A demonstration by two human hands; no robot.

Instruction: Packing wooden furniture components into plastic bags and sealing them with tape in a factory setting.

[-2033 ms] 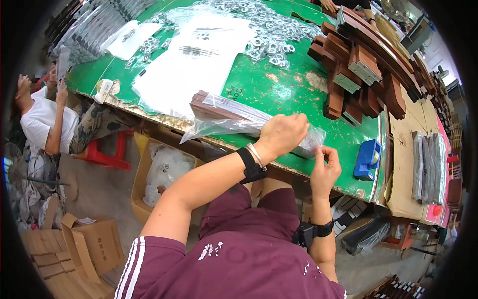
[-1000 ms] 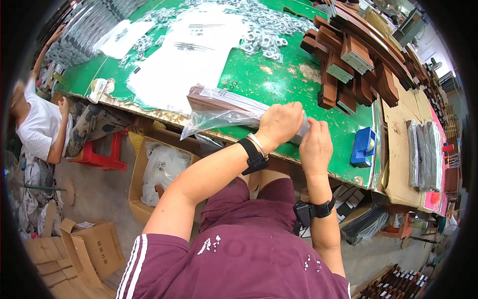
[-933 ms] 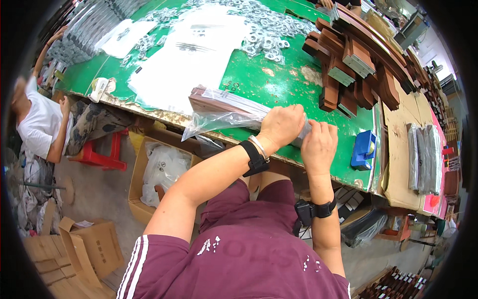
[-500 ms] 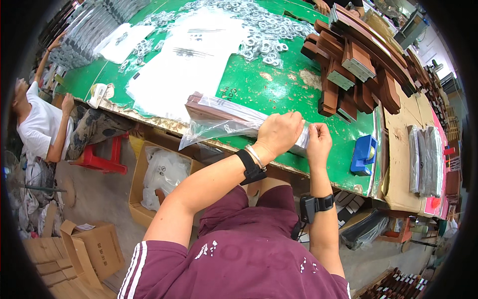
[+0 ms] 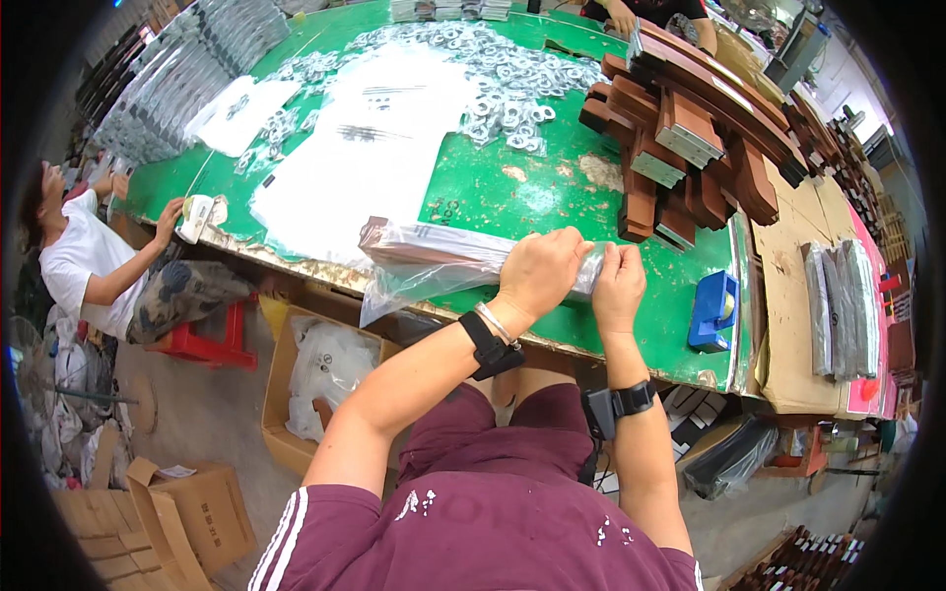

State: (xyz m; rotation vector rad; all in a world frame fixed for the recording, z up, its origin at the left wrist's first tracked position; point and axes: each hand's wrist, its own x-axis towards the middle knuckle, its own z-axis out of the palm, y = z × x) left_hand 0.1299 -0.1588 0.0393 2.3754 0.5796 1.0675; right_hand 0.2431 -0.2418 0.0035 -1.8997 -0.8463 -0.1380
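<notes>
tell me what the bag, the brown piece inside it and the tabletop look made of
Bag: thin clear plastic film, glossy; it wrinkles, glints and shows what is inside. Both the left hand and right hand grip its end.
Brown piece: probably wood or a wood-look board, dark brown and long; the film blurs its surface.
Tabletop: a green painted or coated sheet, worn to pale patches; the base material is unclear.
</notes>
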